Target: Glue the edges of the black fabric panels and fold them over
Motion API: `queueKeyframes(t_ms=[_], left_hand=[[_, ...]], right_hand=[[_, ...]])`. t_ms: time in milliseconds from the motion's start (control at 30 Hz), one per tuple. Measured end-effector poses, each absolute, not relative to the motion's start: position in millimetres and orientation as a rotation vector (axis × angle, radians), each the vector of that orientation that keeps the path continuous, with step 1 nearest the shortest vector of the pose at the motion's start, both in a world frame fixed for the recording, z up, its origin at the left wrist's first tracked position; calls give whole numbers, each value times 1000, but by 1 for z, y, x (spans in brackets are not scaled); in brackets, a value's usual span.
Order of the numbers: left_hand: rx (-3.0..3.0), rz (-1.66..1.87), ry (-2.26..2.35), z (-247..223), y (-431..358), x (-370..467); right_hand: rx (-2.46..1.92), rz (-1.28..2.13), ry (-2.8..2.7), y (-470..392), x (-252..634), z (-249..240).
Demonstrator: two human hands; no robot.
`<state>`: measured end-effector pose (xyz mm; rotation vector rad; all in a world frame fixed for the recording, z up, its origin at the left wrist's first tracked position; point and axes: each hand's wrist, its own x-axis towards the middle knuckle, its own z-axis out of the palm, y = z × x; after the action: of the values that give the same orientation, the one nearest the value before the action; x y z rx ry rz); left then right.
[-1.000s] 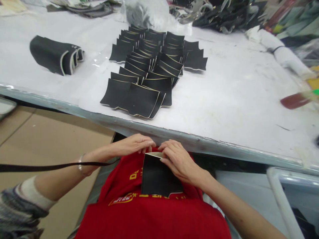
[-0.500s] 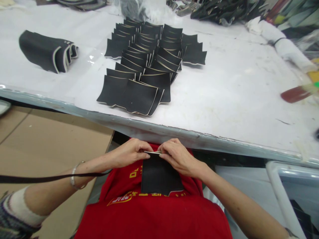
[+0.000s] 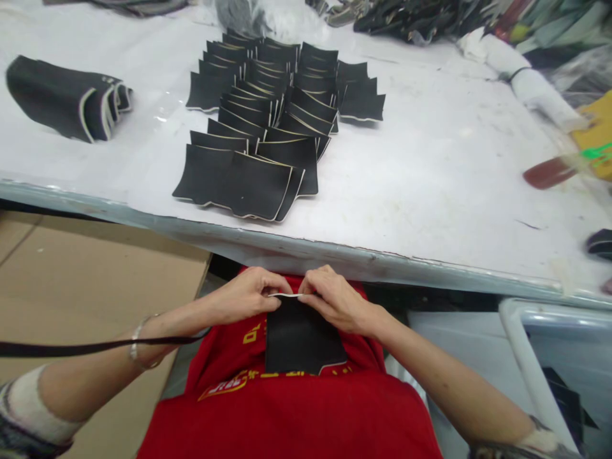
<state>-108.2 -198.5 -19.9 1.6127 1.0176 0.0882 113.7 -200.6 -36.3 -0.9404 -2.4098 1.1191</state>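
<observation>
A black cut piece with a pale edge [image 3: 301, 338] lies on my red apron [image 3: 296, 408], below the table's front edge. My left hand [image 3: 248, 294] pinches its top edge from the left. My right hand [image 3: 332, 298] pinches the same edge from the right, fingertips almost touching the left ones. On the white table [image 3: 430, 191] above, several matching black pieces [image 3: 268, 121] lie overlapped in rows, the nearest ones close to the table's front edge.
A rolled bundle of black pieces [image 3: 62, 105] sits at the far left of the table. A dark red tool handle [image 3: 545, 173] lies at the right. A cardboard surface [image 3: 95, 268] is at my left, a white frame [image 3: 526, 357] at my right.
The top flap of the black piece, raised a second ago, now lies folded flat between my fingertips. The view has drifted, shifting the table items left.
</observation>
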Motion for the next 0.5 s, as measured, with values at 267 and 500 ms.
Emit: queueKeyframes(t_ms=[267,500], left_hand=[[1777,187,989,-19,-197,-96],[1747,124,911,-21,-194,-94]], right_hand=[[-973,1089,-2339,-203,117,-38],[-1092,1148,-2255,-207,132,-34]])
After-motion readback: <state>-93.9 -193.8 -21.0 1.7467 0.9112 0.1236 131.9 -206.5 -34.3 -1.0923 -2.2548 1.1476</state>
